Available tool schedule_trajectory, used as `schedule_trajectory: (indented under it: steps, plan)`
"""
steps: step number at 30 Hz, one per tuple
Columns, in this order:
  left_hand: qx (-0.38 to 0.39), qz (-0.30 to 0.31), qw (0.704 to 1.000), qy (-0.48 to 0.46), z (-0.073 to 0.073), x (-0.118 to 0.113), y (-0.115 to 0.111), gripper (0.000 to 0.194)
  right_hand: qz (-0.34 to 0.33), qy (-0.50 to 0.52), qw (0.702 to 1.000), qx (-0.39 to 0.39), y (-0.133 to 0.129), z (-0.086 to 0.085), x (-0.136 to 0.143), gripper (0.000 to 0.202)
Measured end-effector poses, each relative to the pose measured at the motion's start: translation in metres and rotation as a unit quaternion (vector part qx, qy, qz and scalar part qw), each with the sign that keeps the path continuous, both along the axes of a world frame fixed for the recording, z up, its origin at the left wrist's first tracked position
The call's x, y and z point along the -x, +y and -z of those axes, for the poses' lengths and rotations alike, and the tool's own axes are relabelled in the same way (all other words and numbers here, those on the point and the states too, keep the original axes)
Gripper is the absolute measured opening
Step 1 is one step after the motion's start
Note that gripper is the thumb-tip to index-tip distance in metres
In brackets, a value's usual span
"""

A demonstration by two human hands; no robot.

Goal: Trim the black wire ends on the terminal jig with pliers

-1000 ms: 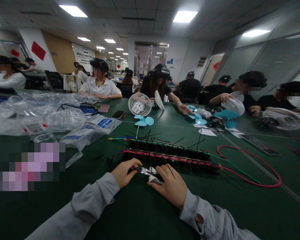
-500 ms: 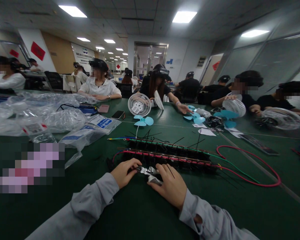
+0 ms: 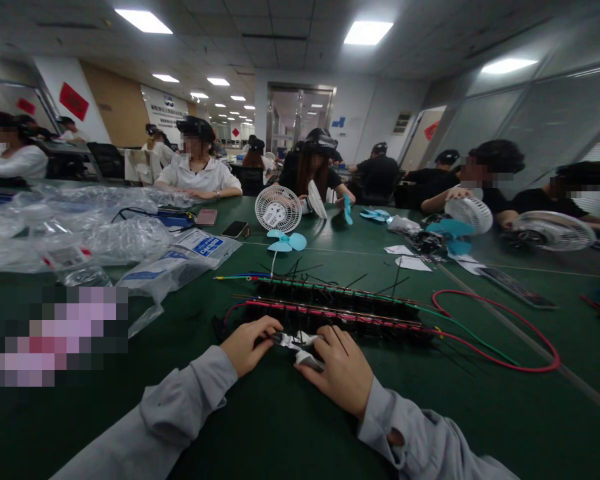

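My right hand is closed around the light grey and white handles of a pair of pliers, held low over the near side of the table. At the head of the pliers, my left hand pinches with thumb and fingers; the exact spot is partly hidden. Just beyond both hands lies a long black wire harness in two rows, with red, green and blue wires along it. Thin black cable ties stick out of it at many angles, and one passes in front of my right hand.
Red cable loops at the right. Clear plastic bags cover the left side. Beyond the harness are a blue fan blade, a white fan grille and a phone. Several people sit around the table with fan parts.
My hands and the pliers stay almost in place. Across the table, a person has drawn an arm back and lifted a blue fan blade from the table.
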State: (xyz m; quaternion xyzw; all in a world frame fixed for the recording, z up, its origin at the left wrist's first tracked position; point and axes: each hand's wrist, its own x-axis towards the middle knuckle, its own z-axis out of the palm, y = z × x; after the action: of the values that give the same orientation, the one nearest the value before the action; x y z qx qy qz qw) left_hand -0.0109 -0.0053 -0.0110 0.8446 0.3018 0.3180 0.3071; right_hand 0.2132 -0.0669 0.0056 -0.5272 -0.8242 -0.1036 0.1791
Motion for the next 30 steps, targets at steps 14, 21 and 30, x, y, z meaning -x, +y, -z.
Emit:
schedule_trajectory:
  steps: [14,21,30]
  plan:
    - [0.008,-0.007,1.0,0.0,-0.0004,0.0004,-0.0002,0.032,-0.008,0.005,1.0,0.005,-0.0002,0.0011,-0.0006,0.03]
    - [0.013,-0.004,1.0,-0.006,0.0019,0.0004,0.0006,0.031,-0.007,0.004,1.0,0.016,-0.0016,-0.0003,-0.0001,0.028]
    - [0.009,0.001,1.0,-0.004,0.0002,0.0004,0.0004,0.032,-0.006,0.001,1.0,0.008,-0.0009,-0.0016,-0.0004,0.03]
